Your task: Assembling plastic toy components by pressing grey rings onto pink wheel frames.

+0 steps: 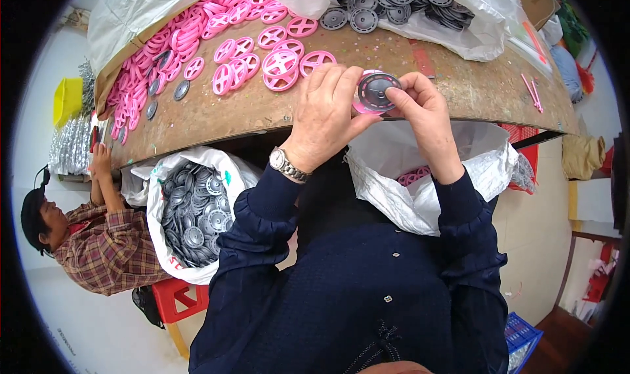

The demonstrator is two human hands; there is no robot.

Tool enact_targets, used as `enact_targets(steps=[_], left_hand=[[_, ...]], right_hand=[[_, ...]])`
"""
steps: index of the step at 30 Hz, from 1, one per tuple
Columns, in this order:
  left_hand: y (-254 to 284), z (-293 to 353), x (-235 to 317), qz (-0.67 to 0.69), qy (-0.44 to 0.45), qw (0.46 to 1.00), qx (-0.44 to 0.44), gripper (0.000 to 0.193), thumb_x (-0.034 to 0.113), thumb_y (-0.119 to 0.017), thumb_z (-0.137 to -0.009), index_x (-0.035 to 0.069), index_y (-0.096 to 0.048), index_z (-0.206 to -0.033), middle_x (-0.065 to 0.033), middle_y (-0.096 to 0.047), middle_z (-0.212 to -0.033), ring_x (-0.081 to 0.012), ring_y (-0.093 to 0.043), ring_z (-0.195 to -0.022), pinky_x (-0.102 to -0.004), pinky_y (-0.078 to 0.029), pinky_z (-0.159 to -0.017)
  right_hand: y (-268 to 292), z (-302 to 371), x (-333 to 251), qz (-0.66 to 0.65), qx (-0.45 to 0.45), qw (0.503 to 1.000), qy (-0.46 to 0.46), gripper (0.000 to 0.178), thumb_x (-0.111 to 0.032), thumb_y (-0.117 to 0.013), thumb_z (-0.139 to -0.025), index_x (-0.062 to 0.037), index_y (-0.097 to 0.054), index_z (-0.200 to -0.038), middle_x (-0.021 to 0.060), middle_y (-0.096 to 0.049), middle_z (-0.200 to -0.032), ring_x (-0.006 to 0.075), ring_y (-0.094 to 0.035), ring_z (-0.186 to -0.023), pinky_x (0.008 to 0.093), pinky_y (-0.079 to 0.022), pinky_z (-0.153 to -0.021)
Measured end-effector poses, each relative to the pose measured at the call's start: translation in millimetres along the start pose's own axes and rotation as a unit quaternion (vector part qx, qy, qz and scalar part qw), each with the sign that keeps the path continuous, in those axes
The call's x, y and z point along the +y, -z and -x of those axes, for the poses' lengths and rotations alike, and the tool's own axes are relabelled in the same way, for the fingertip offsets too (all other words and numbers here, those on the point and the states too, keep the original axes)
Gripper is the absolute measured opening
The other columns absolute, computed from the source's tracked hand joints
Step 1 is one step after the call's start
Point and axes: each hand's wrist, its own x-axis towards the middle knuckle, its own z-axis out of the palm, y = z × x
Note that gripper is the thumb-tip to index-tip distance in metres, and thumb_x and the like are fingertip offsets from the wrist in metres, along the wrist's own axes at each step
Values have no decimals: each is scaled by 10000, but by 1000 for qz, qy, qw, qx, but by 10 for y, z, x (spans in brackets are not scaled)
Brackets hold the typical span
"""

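Note:
At the table's near edge, my right hand (pixel 426 115) pinches a dark grey plastic wheel disc (pixel 374 86), its thumb on the disc's face. The disc lies over a pink wheel ring (pixel 359 106), of which only the rim shows. My left hand (pixel 321 111) is closed on the left side of the pink ring, fingertips partly hidden behind the pieces. Whether the two pieces are joined, I cannot tell. Just beyond my left hand, several pink spoked wheels (pixel 279 62) lie loose or overlapping on the wooden table (pixel 387 49).
A pink wheel heap (pixel 187 36) spills from a sack at left, near a few grey discs (pixel 182 90). More grey discs (pixel 363 20) lie at the back. Below the table stand a sack of grey discs (pixel 193 236) and a white sack (pixel 394 193). A co-worker (pixel 108 243) sits left.

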Motion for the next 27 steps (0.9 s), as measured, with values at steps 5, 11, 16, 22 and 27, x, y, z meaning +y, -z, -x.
enact_targets(steps=[5, 11, 16, 22, 27], left_hand=[[-50, 75, 95, 149, 119, 982, -14, 548, 123, -799, -795, 5, -496, -1235, -120, -638, -1017, -229, -667, -777, -333, -537, -648], [-20, 48, 171, 572, 326, 749, -71, 345, 45, -650, -931, -15, -495, -1233, -70, -644, -977, -115, -651, -732, -222, -529, -574], [-23, 61, 192, 598, 324, 731, -51, 270, 72, -600, -972, -12, -534, -1220, -69, -649, -978, -111, -647, -726, -224, -524, -569], [-27, 91, 220, 551, 299, 778, -34, 204, 99, -589, -988, -10, -586, -1161, -51, -656, -971, -85, -630, -700, -204, -488, -544], [-50, 89, 310, 506, 293, 812, -3, 136, 91, -633, -952, -8, -631, -1046, -21, -630, -791, -70, -594, -629, -213, -471, -535]], right_hand=[[-72, 42, -73, 15, 42, 997, 70, 131, -40, -677, -913, -37, -567, -983, -9, -652, -868, 45, -616, -780, 194, -505, -681], [-33, 62, -82, 68, 47, 992, 92, 201, -19, -648, -919, -40, -552, -1095, 20, -651, -995, 62, -614, -876, 205, -508, -724], [-64, 102, -177, 78, 30, 993, 86, 278, -25, -641, -921, -20, -563, -1188, 32, -654, -1051, 77, -617, -922, 212, -507, -774], [-36, 172, -246, 120, 5, 991, 52, 276, -48, -623, -926, -19, -598, -1200, 13, -661, -1057, 68, -602, -926, 222, -487, -795], [-4, 224, -251, 129, -13, 991, 42, 258, -53, -614, -931, -17, -605, -1186, 2, -655, -1031, 62, -593, -920, 229, -481, -800]])
